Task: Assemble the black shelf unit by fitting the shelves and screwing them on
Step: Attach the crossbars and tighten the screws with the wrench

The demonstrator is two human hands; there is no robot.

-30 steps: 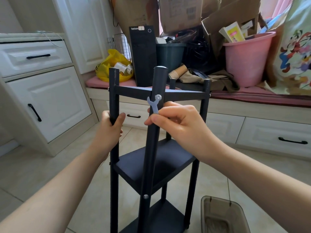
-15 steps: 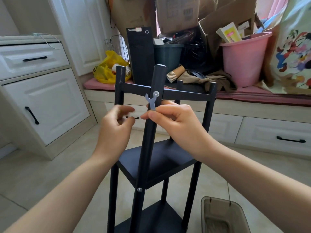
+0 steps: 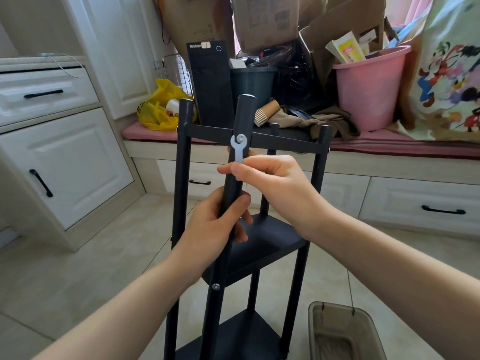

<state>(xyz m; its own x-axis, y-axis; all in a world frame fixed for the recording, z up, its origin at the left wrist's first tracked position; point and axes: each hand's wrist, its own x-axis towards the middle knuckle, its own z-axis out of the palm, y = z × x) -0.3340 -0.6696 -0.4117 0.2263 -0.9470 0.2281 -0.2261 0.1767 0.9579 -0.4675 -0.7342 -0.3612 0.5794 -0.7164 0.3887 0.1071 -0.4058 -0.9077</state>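
I see the shelf unit (image 3: 270, 242) standing on the floor (image 3: 78, 268) in front of me. My left hand (image 3: 218, 227) has its fingers wrapped round the front post (image 3: 244, 113). My right hand (image 3: 275, 183) pinches the wrench (image 3: 238, 152), whose open end sits on the top bolt (image 3: 241, 138).

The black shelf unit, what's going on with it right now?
A person is assembling the black shelf unit, which stands upright on the tiled floor. Their right hand pinches a small flat wrench, whose open end sits on the bolt joining the top shelf to the front post. Their left hand grips that same post lower down. The middle shelf is already in place, with another bolt showing at its corner.
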